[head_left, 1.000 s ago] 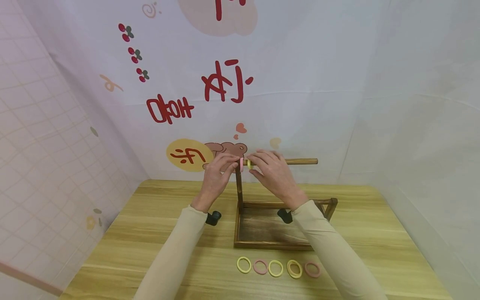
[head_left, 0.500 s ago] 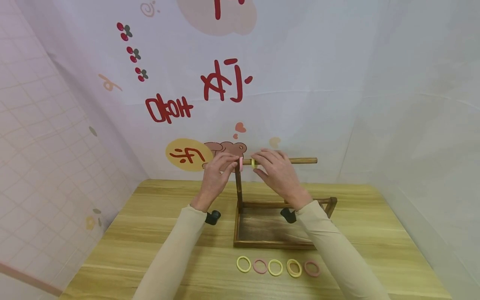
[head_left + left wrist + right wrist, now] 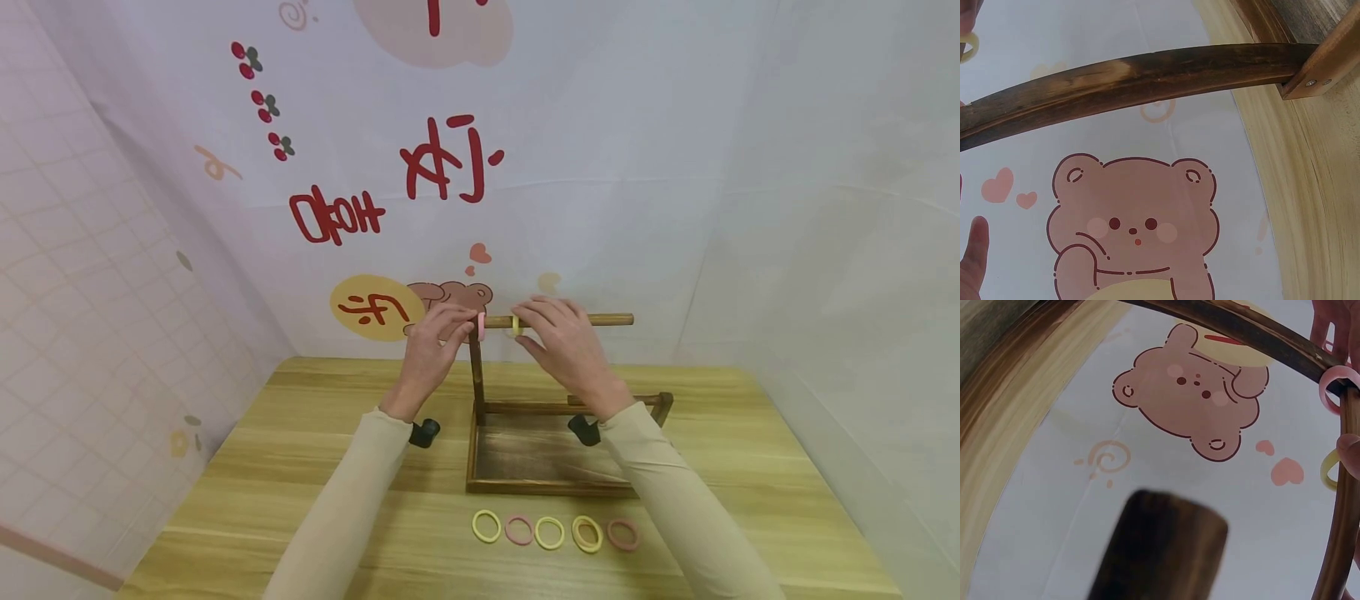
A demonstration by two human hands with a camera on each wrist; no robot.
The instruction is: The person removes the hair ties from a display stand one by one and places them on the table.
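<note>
A dark wooden rack (image 3: 471, 467) stands on the table, its post (image 3: 1135, 78) bearing a level rod (image 3: 611, 319). At the rod's left end, a pink ring (image 3: 482, 327) hangs round it beside the post. My left hand (image 3: 431, 354) holds this ring at its edge with fingertips and thumb. A little to the right, my right hand (image 3: 566, 346) pinches a yellow ring (image 3: 516, 326) that is also round the rod. Both rings (image 3: 1330, 470) show at the right edge of the right wrist view.
A row of yellow and pink rings (image 3: 550, 533) lies on the wooden table (image 3: 300, 483) before the rack. A lower, shorter bar (image 3: 1160, 544) juts up close to the right wrist camera. Behind stands a printed cloth backdrop (image 3: 600, 167).
My right hand has slid the yellow ring rightward along the rod, widening its gap from the pink ring. My left hand has stayed at the post.
</note>
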